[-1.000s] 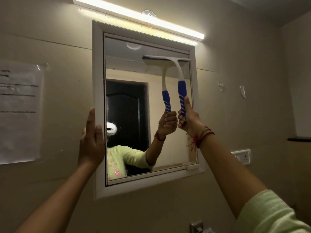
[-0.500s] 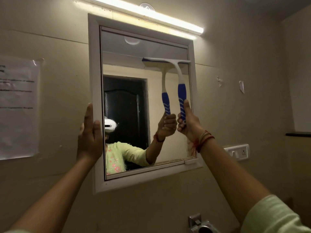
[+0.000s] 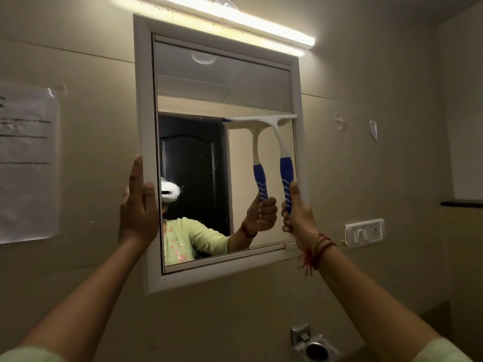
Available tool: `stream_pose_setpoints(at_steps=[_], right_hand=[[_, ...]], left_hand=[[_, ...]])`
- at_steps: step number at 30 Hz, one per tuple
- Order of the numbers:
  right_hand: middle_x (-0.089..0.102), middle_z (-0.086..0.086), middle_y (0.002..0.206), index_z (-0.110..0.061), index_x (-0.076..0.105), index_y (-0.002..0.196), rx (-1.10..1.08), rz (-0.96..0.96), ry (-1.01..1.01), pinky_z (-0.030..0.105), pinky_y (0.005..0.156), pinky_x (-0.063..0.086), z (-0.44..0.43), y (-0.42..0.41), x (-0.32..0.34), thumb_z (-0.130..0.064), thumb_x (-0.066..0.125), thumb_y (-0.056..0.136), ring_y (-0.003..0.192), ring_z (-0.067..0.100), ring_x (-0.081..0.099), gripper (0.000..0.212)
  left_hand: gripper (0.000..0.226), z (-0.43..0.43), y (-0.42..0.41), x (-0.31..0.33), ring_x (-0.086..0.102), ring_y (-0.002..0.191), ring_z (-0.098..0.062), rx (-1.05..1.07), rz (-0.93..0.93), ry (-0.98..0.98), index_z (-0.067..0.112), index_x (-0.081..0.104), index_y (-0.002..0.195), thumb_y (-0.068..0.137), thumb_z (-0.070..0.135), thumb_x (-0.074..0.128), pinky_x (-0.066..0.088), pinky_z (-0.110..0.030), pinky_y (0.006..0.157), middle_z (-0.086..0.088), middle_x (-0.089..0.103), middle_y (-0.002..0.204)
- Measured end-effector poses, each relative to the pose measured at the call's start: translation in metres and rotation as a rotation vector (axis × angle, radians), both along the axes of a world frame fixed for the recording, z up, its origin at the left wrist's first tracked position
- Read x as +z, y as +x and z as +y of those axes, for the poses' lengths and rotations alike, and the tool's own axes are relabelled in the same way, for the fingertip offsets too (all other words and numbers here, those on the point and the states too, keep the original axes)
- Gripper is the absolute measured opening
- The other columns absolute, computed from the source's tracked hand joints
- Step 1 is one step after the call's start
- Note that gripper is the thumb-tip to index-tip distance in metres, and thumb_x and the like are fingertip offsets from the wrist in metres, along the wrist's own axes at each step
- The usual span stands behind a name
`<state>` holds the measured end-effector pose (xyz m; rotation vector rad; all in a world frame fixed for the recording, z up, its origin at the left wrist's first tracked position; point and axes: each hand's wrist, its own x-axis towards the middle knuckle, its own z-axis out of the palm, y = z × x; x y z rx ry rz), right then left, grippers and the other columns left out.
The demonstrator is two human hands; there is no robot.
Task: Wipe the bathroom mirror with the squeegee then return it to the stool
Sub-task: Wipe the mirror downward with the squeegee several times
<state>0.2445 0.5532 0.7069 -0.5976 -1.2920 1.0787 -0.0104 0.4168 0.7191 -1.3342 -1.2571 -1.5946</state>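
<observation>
A white-framed mirror (image 3: 142,105) hangs on the beige wall. The squeegee (image 3: 281,142) has a white blade and neck and a blue grip; its blade lies flat on the glass on the mirror's right side, about halfway up. My right hand (image 3: 296,215) is closed around the blue grip, thumb pointing up. My left hand (image 3: 138,205) rests flat with fingers up against the frame's left edge. The glass reflects the squeegee, my arm and a dark door. No stool is in view.
A lit tube light (image 3: 235,19) runs above the mirror. A paper notice (image 3: 26,163) is taped to the wall at left. A switch and socket plate (image 3: 364,232) sits right of the mirror, a metal holder (image 3: 312,343) below it, and a dark ledge (image 3: 461,204) at far right.
My right hand has drawn the squeegee down the right side of the glass, from near the top to about mid-height. My left hand has stayed on the frame.
</observation>
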Motion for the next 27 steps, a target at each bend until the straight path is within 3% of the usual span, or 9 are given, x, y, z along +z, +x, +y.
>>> stream_pose_setpoints(at_steps=[5,8,11,14,16,18,21,27], right_hand=[[0.044,0.001,0.056,-0.016,0.048,0.066,-0.011,0.000,0.029,0.019,0.041,0.036,-0.002,-0.003,0.028,-0.065,0.034,0.085,0.044,0.011,0.038,0.054],[0.044,-0.001,0.054,-0.016,0.049,0.066,0.032,0.004,-0.013,0.018,0.039,0.035,-0.005,-0.003,0.013,-0.064,0.035,0.085,0.038,0.009,0.039,0.054],[0.042,-0.004,0.050,-0.017,0.050,0.066,0.116,0.001,-0.091,0.015,0.034,0.030,-0.011,0.001,-0.025,-0.067,0.035,0.083,0.032,0.006,0.034,0.055],[0.042,-0.004,0.051,-0.017,0.050,0.067,0.111,-0.027,-0.093,0.015,0.033,0.029,-0.016,0.005,-0.046,-0.068,0.034,0.082,0.032,0.005,0.034,0.055],[0.041,-0.002,0.055,-0.017,0.049,0.069,0.080,-0.035,-0.077,0.015,0.034,0.029,-0.017,0.006,-0.036,-0.067,0.033,0.083,0.035,0.006,0.033,0.055],[0.041,-0.002,0.057,-0.017,0.047,0.070,0.063,-0.037,-0.072,0.016,0.035,0.029,-0.019,0.005,-0.019,-0.066,0.032,0.085,0.038,0.007,0.032,0.054],[0.041,-0.002,0.056,-0.017,0.046,0.068,0.053,-0.043,-0.059,0.016,0.034,0.031,-0.017,0.001,-0.001,-0.065,0.031,0.086,0.037,0.006,0.034,0.053],[0.045,-0.006,0.048,-0.017,0.050,0.067,0.086,-0.021,-0.079,0.014,0.032,0.030,-0.014,0.004,-0.046,-0.065,0.033,0.084,0.030,0.003,0.035,0.054]], left_hand=[[0.049,0.000,0.000,-0.001,0.053,0.100,-0.034,-0.015,-0.005,0.000,0.030,0.013,0.145,0.099,0.026,0.026,0.039,-0.043,0.084,-0.012,0.029,0.149],[0.050,-0.001,0.000,0.000,0.050,0.110,-0.040,-0.014,-0.007,-0.005,0.030,0.012,0.145,0.097,0.030,0.024,0.041,-0.049,0.087,-0.009,0.026,0.151],[0.050,0.000,0.000,0.000,0.042,0.124,-0.035,-0.019,0.002,0.005,0.030,0.012,0.146,0.097,0.029,0.024,0.037,-0.047,0.095,-0.005,0.024,0.152],[0.049,0.000,-0.001,-0.001,0.047,0.118,-0.038,-0.024,-0.007,0.000,0.034,0.010,0.145,0.099,0.029,0.024,0.039,-0.048,0.092,-0.004,0.024,0.152],[0.048,0.001,-0.001,-0.001,0.052,0.107,-0.040,-0.023,-0.019,-0.004,0.035,0.010,0.145,0.099,0.029,0.024,0.041,-0.049,0.087,-0.006,0.025,0.152],[0.048,0.001,-0.001,0.000,0.050,0.110,-0.041,-0.028,-0.027,-0.005,0.034,0.010,0.145,0.099,0.028,0.024,0.040,-0.047,0.089,-0.006,0.025,0.152],[0.048,0.003,-0.001,0.000,0.046,0.118,-0.035,-0.025,-0.026,0.003,0.031,0.012,0.145,0.099,0.027,0.025,0.033,-0.037,0.090,-0.007,0.025,0.151],[0.049,0.005,-0.004,0.000,0.032,0.129,-0.020,-0.042,-0.003,0.025,0.031,0.012,0.145,0.098,0.030,0.023,0.030,-0.038,0.099,-0.001,0.021,0.153]])
